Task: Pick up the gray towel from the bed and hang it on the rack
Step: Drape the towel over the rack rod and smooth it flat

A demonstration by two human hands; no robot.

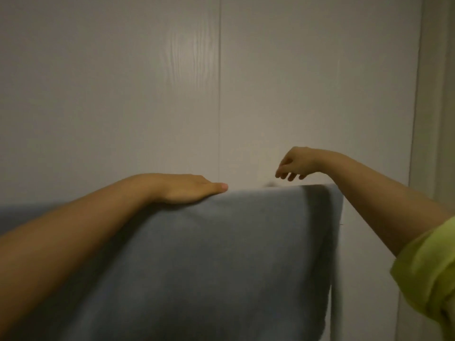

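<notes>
head view: a soft gray-blue fabric towel (221, 254) is seen already draped over a high horizontal edge, presumably the rack, though the bar itself is hidden under the cloth. the towel fills the frame from 6 to 9 o'clock, its top fold running toward 3 o'clock. the left hand (187, 188) is laid flat, palm down, on the top fold, its grip spread and closed on nothing. the right hand (295, 163) is held just above the fold at about 2 o'clock, fingers loosely curled and parted, nothing held, apart from the cloth. behind, a pale wood-grain wall panel (172, 70) is seen. the pick-up and hanging are judged done; only smoothing and withdrawal appear left. no bed is shown.
</notes>
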